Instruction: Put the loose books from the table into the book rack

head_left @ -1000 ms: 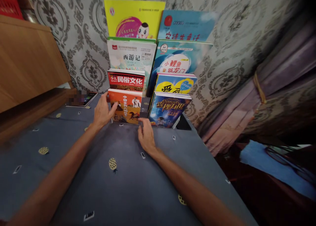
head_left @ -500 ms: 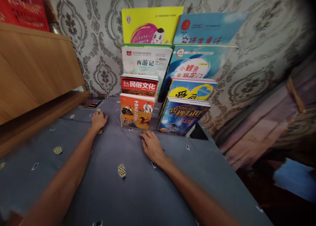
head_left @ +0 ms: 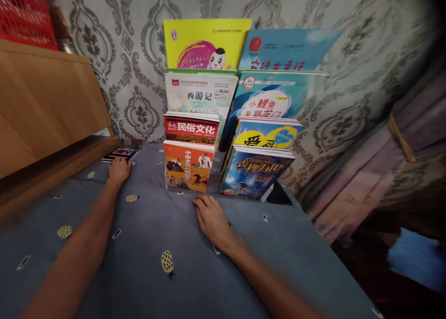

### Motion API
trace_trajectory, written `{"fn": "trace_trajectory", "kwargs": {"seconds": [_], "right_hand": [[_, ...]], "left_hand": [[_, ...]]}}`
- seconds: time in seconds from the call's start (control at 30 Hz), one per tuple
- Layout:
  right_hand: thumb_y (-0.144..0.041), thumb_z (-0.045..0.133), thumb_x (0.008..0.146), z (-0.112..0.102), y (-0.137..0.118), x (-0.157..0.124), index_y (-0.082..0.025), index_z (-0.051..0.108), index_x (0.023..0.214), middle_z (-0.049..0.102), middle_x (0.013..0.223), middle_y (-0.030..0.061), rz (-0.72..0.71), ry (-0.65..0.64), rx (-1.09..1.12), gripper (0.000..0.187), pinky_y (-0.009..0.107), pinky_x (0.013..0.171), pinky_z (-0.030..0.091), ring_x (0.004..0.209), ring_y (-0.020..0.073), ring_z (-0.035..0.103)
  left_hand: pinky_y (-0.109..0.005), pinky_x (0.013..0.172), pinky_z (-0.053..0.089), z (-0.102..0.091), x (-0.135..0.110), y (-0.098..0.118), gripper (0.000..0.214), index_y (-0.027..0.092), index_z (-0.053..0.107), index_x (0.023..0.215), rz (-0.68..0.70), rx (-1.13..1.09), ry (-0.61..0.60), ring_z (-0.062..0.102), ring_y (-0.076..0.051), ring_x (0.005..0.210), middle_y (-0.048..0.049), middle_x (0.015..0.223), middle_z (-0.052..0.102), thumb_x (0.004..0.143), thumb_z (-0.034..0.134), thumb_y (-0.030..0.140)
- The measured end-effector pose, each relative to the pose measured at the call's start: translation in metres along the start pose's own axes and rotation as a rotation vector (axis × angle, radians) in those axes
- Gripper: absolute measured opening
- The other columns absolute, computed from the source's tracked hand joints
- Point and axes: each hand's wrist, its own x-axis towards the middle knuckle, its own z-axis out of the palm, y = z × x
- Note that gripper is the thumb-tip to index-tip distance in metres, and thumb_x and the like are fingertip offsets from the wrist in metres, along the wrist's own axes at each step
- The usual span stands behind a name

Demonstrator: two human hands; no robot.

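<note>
Fingers of the left hand are touching a dark rectangular tablet, partly blurred, grip unclear; right hand is lying flat, empty.

This is a home bedroom. A tiered black stand of colourful children's books sits on a bed with a grey-blue pineapple-print sheet. Behind the stand is grey damask wallpaper, to its left a wooden headboard, and to its right a tied-back mauve curtain.

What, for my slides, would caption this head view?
Left hand at a tablet; right hand flat on blue cloth before a book rack.
</note>
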Motion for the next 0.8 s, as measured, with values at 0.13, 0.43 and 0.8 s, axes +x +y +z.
{"fn": "trace_trajectory", "kwargs": {"seconds": [0.13, 0.43, 0.8], "right_hand": [[-0.008, 0.05, 0.092, 0.001, 0.001, 0.0, -0.017, 0.066, 0.117, 0.065, 0.125, 0.0135, -0.014, 0.037, -0.005, 0.031, 0.04, 0.098, 0.048, 0.116, 0.0267, 0.056], [-0.009, 0.046, 0.093, 0.002, 0.003, 0.0, -0.018, 0.067, 0.117, 0.064, 0.125, 0.0143, -0.024, 0.032, 0.01, 0.033, 0.044, 0.098, 0.049, 0.117, 0.0285, 0.056], [-0.008, 0.047, 0.093, 0.003, 0.003, 0.0, -0.018, 0.066, 0.118, 0.065, 0.126, 0.0139, -0.023, 0.031, 0.0, 0.034, 0.044, 0.1, 0.049, 0.117, 0.0268, 0.057]], "left_hand": [[-0.05, 0.097, 0.048, -0.003, 0.011, -0.002, 0.051, 0.001, 0.064, 0.119, 0.043, 0.067, -0.037, 0.059, -0.041, 0.12, -0.0317, 0.126, 0.061, 0.096, 0.035, 0.037], [-0.046, 0.089, 0.052, -0.016, 0.038, -0.01, 0.041, 0.006, 0.071, 0.11, 0.104, 0.15, -0.178, 0.066, -0.04, 0.109, -0.0283, 0.115, 0.069, 0.091, 0.044, 0.03], [-0.045, 0.091, 0.056, -0.02, 0.034, -0.007, 0.039, 0.017, 0.057, 0.128, 0.263, 0.037, -0.158, 0.063, -0.023, 0.109, -0.0104, 0.128, 0.06, 0.095, 0.062, 0.038]]}}
